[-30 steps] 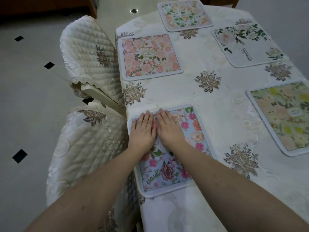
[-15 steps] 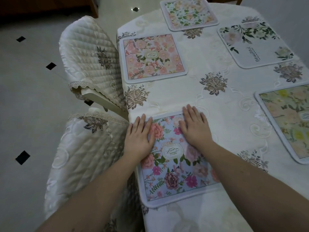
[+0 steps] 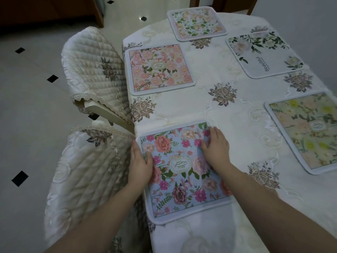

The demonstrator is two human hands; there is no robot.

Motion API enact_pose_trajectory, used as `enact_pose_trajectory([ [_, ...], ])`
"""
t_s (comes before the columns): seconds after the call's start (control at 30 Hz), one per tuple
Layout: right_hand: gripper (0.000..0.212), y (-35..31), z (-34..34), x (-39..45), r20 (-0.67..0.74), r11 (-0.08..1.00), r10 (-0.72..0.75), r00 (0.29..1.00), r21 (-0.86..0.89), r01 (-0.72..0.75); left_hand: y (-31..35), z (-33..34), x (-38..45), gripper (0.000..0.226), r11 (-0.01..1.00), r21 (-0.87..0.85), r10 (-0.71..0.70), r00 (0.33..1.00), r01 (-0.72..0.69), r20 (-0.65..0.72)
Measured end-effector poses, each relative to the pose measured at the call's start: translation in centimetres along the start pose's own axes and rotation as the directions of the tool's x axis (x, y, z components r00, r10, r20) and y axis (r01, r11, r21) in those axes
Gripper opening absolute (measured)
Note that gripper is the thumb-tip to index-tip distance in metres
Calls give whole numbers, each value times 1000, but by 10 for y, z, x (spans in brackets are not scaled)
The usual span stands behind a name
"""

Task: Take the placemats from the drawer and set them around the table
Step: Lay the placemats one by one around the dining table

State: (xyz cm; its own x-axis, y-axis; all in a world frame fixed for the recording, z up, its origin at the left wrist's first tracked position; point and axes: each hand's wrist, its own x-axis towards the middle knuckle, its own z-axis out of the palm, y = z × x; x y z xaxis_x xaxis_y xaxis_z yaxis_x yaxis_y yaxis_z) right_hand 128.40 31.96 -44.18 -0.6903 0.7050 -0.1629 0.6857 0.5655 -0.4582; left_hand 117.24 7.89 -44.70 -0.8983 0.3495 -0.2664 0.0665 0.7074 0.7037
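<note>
At the far left stand two chairs with cream quilted covers, pushed close to the table edge. Next comes the left hand, which lies open and flat on the left border of the light blue placemat with pink and coral flowers; it grips nothing, only presses. This placemat lies on the near left side of the table with the cream embroidered tablecloth, and its left and near edges are very close to the table edge. The right hand is also open, palm down, on the upper right part of the same mat. Farther away lie a pink floral placemat and a pale floral one; at the right are a white placemat with green leaves and a yellow-green floral placemat. I judge this is the last smoothing step. The risk is that the hands push the mat sideways, so it hangs over the edge or wrinkles the loose cloth under it.
</note>
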Motion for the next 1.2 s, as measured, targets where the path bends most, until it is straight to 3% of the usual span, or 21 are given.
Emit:
enact_pose_trajectory([
  [0.1,49,5,-8,1,-43,979,51,998,197,-42,0,6,-13,75,995,-94,-23,1000,23,6],
  [0.2,47,4,-21,6,11,918,116,993,379,-112,1,6,-14,77,995,-104,6,1000,-4,21],
  [0.37,48,20,-24,11,45,900,173,984,399,-177,8,7,-3,77,998,-14,57,998,-57,25],
  [0.43,40,19,-26,3,66,931,95,993,346,-112,8,10,-3,75,995,83,51,999,-52,9],
  [0.53,49,24,-22,-2,90,971,-21,996,238,-1,7,16,-8,72,982,182,60,998,-57,-13],
  [0.77,51,26,-23,0,99,976,-93,991,207,71,7,19,-10,68,974,213,81,996,-75,-20],
  [0.83,51,25,-20,-2,84,985,-111,990,140,98,4,20,-11,67,952,290,109,994,-98,-23],
  [0.97,54,4,-5,-18,0,956,-269,963,-123,267,7,29,-16,69,826,506,293,956,-249,-9],
  [1.1,58,-38,18,-36,131,913,-383,915,-97,396,24,52,-19,62,733,520,458,883,-440,101],
  [1.2,53,-37,37,-47,183,899,-376,908,-167,406,23,60,-19,61,668,559,480,858,-491,180],
])
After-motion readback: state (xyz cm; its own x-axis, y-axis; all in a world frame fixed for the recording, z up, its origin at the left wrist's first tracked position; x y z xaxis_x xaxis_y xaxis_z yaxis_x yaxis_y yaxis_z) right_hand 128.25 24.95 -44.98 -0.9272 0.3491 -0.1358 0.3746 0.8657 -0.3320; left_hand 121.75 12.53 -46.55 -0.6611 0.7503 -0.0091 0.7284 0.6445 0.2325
